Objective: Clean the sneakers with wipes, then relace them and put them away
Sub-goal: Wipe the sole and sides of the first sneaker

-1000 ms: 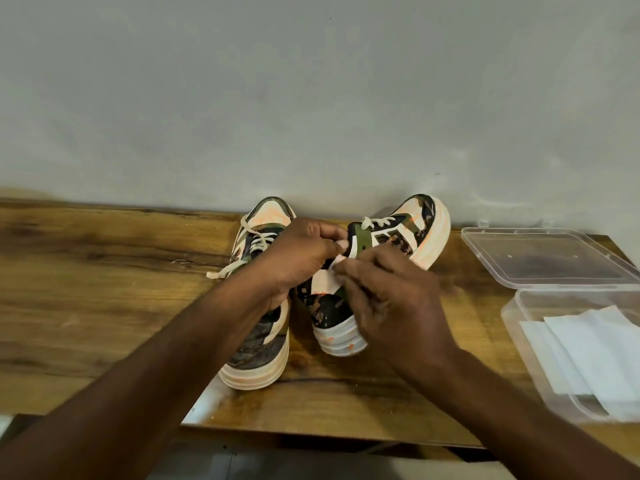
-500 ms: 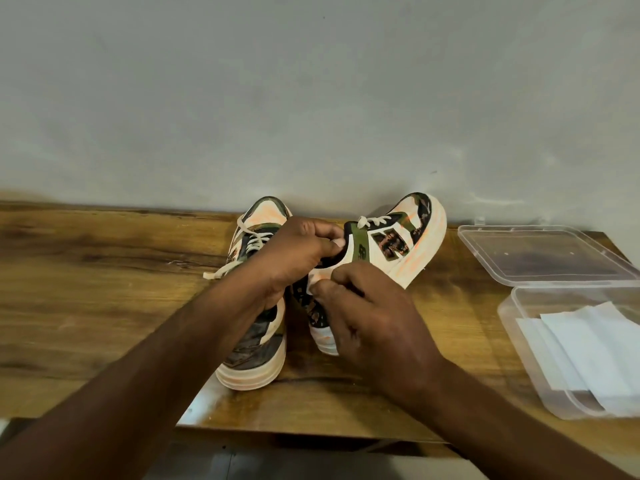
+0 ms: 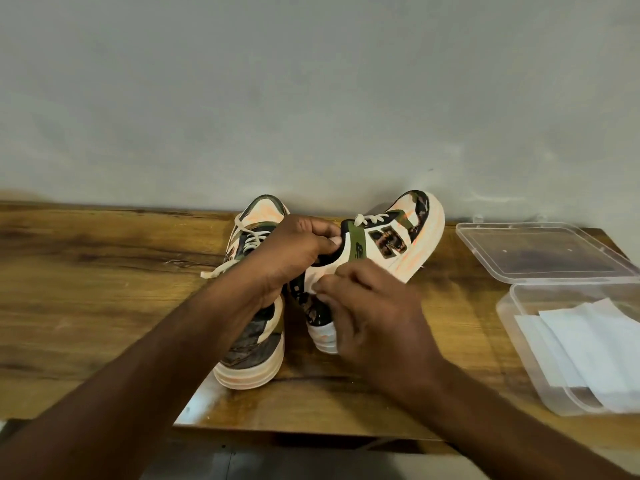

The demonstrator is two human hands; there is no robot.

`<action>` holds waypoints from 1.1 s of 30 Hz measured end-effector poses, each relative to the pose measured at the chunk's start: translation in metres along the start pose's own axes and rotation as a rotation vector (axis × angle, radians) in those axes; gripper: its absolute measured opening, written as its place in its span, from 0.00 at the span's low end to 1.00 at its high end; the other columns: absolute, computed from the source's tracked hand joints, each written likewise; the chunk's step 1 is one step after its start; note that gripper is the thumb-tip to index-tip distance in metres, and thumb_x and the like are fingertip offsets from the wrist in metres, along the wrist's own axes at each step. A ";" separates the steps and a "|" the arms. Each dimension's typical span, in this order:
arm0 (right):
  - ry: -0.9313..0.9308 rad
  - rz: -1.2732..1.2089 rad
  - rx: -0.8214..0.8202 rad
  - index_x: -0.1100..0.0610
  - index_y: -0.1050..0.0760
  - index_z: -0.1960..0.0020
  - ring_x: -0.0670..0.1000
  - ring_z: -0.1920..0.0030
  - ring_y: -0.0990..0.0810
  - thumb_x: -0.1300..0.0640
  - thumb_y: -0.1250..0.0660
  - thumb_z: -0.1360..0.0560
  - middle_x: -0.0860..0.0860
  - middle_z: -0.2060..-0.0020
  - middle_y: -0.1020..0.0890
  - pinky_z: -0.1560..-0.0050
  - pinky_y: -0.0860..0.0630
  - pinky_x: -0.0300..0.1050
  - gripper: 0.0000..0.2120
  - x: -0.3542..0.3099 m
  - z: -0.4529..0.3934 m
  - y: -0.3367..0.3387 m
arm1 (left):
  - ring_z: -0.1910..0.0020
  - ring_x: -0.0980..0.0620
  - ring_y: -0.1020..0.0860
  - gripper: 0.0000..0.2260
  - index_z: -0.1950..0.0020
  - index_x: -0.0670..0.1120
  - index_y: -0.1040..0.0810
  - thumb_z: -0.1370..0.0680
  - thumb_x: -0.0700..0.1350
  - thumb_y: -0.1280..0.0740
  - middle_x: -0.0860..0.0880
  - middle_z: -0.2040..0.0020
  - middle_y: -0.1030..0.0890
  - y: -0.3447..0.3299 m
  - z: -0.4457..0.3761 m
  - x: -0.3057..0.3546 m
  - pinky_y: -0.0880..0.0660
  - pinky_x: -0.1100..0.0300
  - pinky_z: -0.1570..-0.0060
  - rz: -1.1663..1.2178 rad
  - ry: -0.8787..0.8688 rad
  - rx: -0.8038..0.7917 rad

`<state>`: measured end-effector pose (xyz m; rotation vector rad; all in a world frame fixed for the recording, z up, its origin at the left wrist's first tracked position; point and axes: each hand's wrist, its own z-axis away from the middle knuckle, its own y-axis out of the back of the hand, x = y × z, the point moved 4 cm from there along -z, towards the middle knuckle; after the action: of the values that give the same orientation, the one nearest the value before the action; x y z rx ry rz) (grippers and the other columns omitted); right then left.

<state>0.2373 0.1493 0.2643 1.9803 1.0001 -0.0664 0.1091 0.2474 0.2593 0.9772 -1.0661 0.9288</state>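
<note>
Right sneaker [image 3: 388, 244] now tipped further onto side — left hand [image 3: 294, 252] grips collar, right hand [image 3: 374, 306] pinches wipe [image 3: 320, 275] (mostly hidden) against heel; wiping continues.

- Tilted sneaker [image 3: 391, 237]: cream, with an olive-green strip, dark camouflage patches, orange smears on its pale sole.
- Flat sneaker [image 3: 254, 344] at its 8 o'clock: camouflage, peach toe, cream laces.
- Table [image 3: 86, 289]: brown woodgrain.
- Wipes [image 3: 588, 341]: white, in a clear box [image 3: 519, 344].
- Wall [image 3: 311, 98]: grey.
</note>
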 end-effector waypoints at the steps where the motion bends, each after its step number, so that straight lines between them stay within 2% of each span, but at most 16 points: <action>1: 0.041 0.030 -0.038 0.63 0.16 0.42 0.55 0.55 0.20 0.69 0.24 0.26 0.56 0.53 0.18 0.60 0.21 0.50 0.13 -0.005 0.002 -0.004 | 0.67 0.60 0.24 0.09 0.54 0.42 0.15 0.18 0.35 0.33 0.53 0.66 0.19 0.000 0.000 0.000 0.26 0.68 0.61 -0.011 -0.003 -0.005; 4: 0.012 0.040 -0.021 0.62 0.15 0.42 0.54 0.56 0.20 0.69 0.25 0.25 0.56 0.53 0.18 0.60 0.20 0.51 0.13 0.011 -0.003 0.001 | 0.66 0.58 0.24 0.09 0.55 0.43 0.15 0.18 0.35 0.33 0.52 0.65 0.19 0.000 0.000 0.000 0.25 0.68 0.60 -0.023 -0.002 -0.009; 8: -0.151 0.006 0.151 0.60 0.13 0.45 0.51 0.54 0.17 0.69 0.25 0.25 0.53 0.53 0.15 0.53 0.18 0.50 0.11 0.049 -0.013 0.022 | 0.61 0.54 0.24 0.08 0.53 0.43 0.13 0.18 0.39 0.32 0.48 0.62 0.20 -0.001 -0.001 -0.001 0.26 0.62 0.52 -0.006 0.008 0.012; 11: -0.211 -0.013 0.184 0.59 0.13 0.46 0.48 0.53 0.16 0.68 0.24 0.25 0.52 0.53 0.14 0.51 0.19 0.45 0.10 0.052 -0.014 0.026 | 0.63 0.56 0.27 0.09 0.51 0.40 0.14 0.18 0.44 0.30 0.50 0.66 0.24 -0.002 -0.002 -0.001 0.29 0.63 0.54 -0.019 -0.002 0.014; 15: -0.116 -0.053 0.075 0.60 0.14 0.43 0.50 0.52 0.18 0.68 0.24 0.25 0.53 0.52 0.16 0.53 0.18 0.46 0.12 0.019 -0.004 0.010 | 0.68 0.59 0.26 0.08 0.51 0.38 0.15 0.18 0.42 0.30 0.54 0.69 0.22 0.000 -0.003 -0.003 0.26 0.67 0.59 0.009 -0.003 -0.002; 19: -0.011 -0.024 -0.010 0.62 0.15 0.41 0.54 0.56 0.19 0.68 0.24 0.25 0.55 0.53 0.18 0.61 0.19 0.51 0.12 0.007 0.002 -0.001 | 0.63 0.55 0.26 0.09 0.48 0.34 0.16 0.19 0.41 0.29 0.52 0.67 0.23 0.002 -0.005 -0.003 0.26 0.60 0.52 0.005 -0.022 0.024; 23: -0.084 0.031 0.034 0.61 0.14 0.42 0.53 0.54 0.18 0.69 0.24 0.25 0.54 0.52 0.17 0.56 0.17 0.52 0.12 0.033 -0.008 0.012 | 0.62 0.54 0.23 0.09 0.53 0.37 0.15 0.18 0.41 0.29 0.48 0.63 0.18 0.001 -0.005 -0.004 0.25 0.58 0.53 -0.058 -0.033 -0.011; 25: -0.149 0.051 0.106 0.59 0.13 0.44 0.52 0.54 0.17 0.67 0.24 0.24 0.53 0.53 0.16 0.53 0.17 0.51 0.10 0.052 -0.015 0.024 | 0.64 0.54 0.26 0.10 0.57 0.38 0.16 0.18 0.41 0.30 0.48 0.65 0.21 0.000 -0.005 -0.005 0.28 0.60 0.55 -0.069 -0.036 -0.007; 27: -0.188 0.056 0.138 0.58 0.12 0.45 0.50 0.55 0.17 0.66 0.24 0.24 0.52 0.54 0.15 0.52 0.18 0.49 0.09 0.059 -0.018 0.031 | 0.63 0.54 0.26 0.09 0.55 0.37 0.16 0.18 0.41 0.30 0.47 0.64 0.22 -0.001 -0.006 -0.005 0.29 0.59 0.54 -0.074 -0.032 -0.005; 31: -0.140 -0.036 0.019 0.58 0.13 0.43 0.49 0.54 0.18 0.67 0.24 0.25 0.51 0.53 0.16 0.54 0.18 0.47 0.12 0.025 -0.008 0.014 | 0.56 0.48 0.22 0.07 0.49 0.38 0.15 0.18 0.41 0.30 0.38 0.55 0.15 0.001 -0.008 -0.007 0.24 0.53 0.46 -0.068 -0.033 -0.009; 33: -0.089 -0.076 -0.035 0.58 0.14 0.42 0.48 0.55 0.19 0.66 0.24 0.25 0.51 0.53 0.17 0.57 0.19 0.44 0.12 0.007 -0.002 0.006 | 0.58 0.50 0.24 0.08 0.49 0.36 0.15 0.18 0.40 0.30 0.40 0.58 0.18 0.002 -0.007 -0.007 0.25 0.55 0.49 -0.061 -0.034 0.001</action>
<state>0.2456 0.1530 0.2669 1.8911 1.0112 -0.1766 0.1078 0.2534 0.2515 1.0242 -1.0581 0.8657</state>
